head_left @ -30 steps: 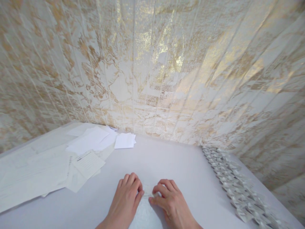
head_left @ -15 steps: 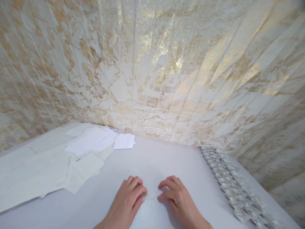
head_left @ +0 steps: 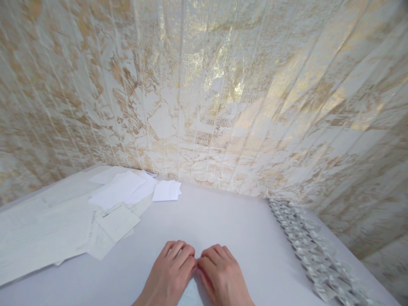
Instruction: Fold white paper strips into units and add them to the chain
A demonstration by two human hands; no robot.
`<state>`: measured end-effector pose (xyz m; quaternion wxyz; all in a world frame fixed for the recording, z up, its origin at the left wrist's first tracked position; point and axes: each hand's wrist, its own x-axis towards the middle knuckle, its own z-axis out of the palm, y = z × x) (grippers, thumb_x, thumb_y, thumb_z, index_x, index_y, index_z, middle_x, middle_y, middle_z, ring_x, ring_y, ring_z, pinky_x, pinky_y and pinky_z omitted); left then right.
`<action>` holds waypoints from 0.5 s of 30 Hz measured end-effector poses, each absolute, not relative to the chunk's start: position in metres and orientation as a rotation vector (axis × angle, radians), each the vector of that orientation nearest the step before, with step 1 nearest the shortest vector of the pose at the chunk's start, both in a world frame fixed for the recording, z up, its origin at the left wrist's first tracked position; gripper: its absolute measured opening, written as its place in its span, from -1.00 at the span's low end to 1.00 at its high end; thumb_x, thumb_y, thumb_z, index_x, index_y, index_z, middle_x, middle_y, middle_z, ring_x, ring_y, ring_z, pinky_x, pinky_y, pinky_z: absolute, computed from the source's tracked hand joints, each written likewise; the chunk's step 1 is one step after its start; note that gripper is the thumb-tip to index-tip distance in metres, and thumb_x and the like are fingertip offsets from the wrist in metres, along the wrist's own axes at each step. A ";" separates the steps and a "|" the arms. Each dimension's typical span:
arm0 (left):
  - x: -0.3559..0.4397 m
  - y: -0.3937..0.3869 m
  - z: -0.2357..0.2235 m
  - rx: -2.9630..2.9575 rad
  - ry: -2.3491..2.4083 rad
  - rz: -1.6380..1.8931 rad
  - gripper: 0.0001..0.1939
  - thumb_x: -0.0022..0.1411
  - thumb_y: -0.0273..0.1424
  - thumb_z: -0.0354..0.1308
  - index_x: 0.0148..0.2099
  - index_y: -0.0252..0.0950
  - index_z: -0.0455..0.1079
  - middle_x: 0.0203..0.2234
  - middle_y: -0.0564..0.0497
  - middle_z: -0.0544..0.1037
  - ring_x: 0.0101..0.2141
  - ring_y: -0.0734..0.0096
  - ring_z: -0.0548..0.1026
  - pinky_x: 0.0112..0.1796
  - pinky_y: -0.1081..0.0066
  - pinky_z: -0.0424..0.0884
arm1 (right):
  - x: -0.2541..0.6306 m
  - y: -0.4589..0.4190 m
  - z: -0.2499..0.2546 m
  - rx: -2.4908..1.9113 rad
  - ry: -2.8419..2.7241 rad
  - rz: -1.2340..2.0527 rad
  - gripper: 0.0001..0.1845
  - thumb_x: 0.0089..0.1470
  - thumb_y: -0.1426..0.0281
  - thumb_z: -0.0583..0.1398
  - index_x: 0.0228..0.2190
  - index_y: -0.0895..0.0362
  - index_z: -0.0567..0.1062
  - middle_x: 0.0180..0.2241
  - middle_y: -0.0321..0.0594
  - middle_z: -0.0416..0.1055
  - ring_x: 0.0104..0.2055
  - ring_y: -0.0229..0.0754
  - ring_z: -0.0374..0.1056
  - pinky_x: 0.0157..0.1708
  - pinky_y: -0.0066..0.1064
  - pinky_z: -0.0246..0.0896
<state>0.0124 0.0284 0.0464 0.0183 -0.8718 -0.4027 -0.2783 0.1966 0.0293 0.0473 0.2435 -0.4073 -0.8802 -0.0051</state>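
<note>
My left hand (head_left: 170, 274) and my right hand (head_left: 219, 274) lie side by side on the white table (head_left: 242, 229) near its front edge, knuckles up and fingers curled down. Their fingertips meet and press on a small white sheet of paper (head_left: 193, 295), which shows only as a sliver between the wrists. Most of that paper is hidden under the hands.
Loose white paper sheets (head_left: 63, 225) spread over the left of the table, with a small stack of white squares (head_left: 166, 190) at the back. A long row of folded paper pieces (head_left: 310, 246) runs along the right edge. A gold-patterned wall covering (head_left: 204, 93) rises behind.
Both hands have drawn together until their fingertips touch, closing the gap over the paper. The right hand slid left and back toward me.
</note>
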 end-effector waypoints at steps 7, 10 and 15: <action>0.013 0.023 0.048 -2.619 -1.062 -0.956 -0.72 0.41 -0.57 -0.06 -0.34 -0.26 0.36 -0.36 0.07 0.50 -0.29 0.33 0.37 -0.15 0.27 0.17 | 0.198 0.022 0.052 -1.235 -2.364 0.153 -0.81 -0.04 0.61 0.29 -0.48 0.07 0.49 -0.41 -0.30 0.47 -0.39 -0.17 0.40 -0.40 -0.42 0.20; 0.015 0.024 0.046 -2.597 -1.016 -1.032 -0.67 0.46 -0.52 -0.09 -0.36 -0.26 0.37 -0.41 0.08 0.49 -0.32 0.34 0.35 -0.17 0.28 0.18 | 0.203 0.021 0.053 -1.265 -2.351 0.357 -0.74 -0.04 0.68 0.27 -0.43 0.06 0.54 -0.44 -0.34 0.46 -0.44 -0.27 0.42 -0.44 -0.53 0.21; 0.020 0.026 0.042 -2.532 -0.973 -1.202 -0.57 0.50 -0.47 -0.18 -0.41 -0.27 0.35 -0.45 0.07 0.46 -0.37 0.36 0.35 -0.20 0.28 0.18 | 0.200 0.021 0.042 -1.196 -2.349 0.048 -0.75 -0.15 0.68 0.25 -0.48 0.08 0.47 -0.45 -0.32 0.47 -0.44 -0.22 0.42 -0.47 -0.50 0.17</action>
